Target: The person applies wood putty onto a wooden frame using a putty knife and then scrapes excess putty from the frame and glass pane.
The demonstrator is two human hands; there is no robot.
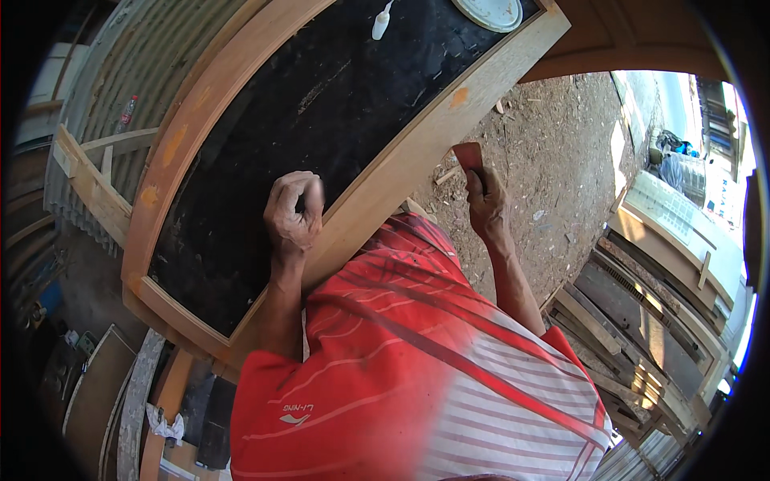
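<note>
Nearest is the person's red and white shirt [361,345], close against the wooden frame [393,180]; the left hand [295,212] is over the black board [249,152] inside that frame, near its close rail, fingers curled in toward the thumb, and I cannot tell whether they pinch anything; the right hand [488,204] grips a flat reddish-brown sheet [467,155] between thumb and fingers, the sheet just beside the frame's outer edge, above the chip-strewn ground [553,192]; whether sheet and wood touch, I cannot tell; orange patches [459,98] mark the frame in several spots; farther up the board lie a small white tool [381,26] and a round whitish lid [491,11]; beyond the frame, at left, a bottle [126,115] is by corrugated sheeting [164,68].
</note>
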